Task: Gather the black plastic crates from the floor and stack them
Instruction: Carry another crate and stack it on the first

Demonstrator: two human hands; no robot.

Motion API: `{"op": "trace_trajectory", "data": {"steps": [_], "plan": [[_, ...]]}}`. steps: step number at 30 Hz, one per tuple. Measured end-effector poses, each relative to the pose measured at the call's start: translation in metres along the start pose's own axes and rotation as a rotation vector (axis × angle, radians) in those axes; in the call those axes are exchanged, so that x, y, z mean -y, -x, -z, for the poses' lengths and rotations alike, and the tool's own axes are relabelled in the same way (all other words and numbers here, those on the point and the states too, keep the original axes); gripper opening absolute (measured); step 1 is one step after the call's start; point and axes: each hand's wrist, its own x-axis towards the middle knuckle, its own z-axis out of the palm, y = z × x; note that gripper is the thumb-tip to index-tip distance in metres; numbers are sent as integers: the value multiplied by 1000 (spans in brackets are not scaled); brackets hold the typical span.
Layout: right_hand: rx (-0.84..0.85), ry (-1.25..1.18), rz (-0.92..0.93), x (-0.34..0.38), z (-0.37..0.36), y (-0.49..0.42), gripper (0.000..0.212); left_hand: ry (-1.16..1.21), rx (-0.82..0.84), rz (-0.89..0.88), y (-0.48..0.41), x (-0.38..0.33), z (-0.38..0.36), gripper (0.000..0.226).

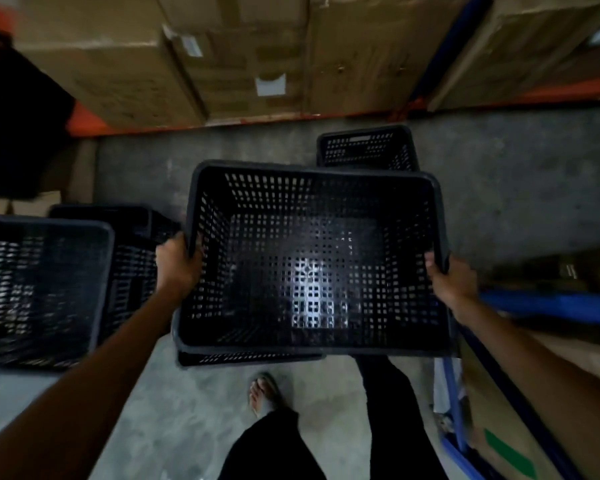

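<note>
I hold a black perforated plastic crate [312, 258] in front of me, above the floor. My left hand [177, 265] grips its left rim and my right hand [447, 275] grips its right rim. Under its near edge another black crate [243, 356] shows, seemingly nested below it. A further black crate [366, 147] stands on the concrete floor behind. At the left a tall black crate [39, 289] rises close to me, with one more black crate [136, 237] behind it.
Cardboard boxes [243, 53] sit on an orange-edged rack shelf [257, 119] along the far side. At the right is a blue cart frame [548, 303] with cardboard [499, 427]. My sandalled foot [264, 393] and dark trousers stand on the grey floor.
</note>
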Motion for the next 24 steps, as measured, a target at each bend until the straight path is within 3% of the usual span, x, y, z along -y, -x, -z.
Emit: {"op": "trace_trajectory", "data": {"steps": [7,11,19,24], "plan": [[96,95,-34,1,-80,135,42,-23,10,222,103,151,18,31],[115,61,26,3,-123,165,36,1,90,235,117,211,4,26],[50,184,41,11,-181,161,42,86,27,226,90,266,-36,26],[67,92,21,25,-207,148,44,94,3,222,62,280,-53,31]]}}
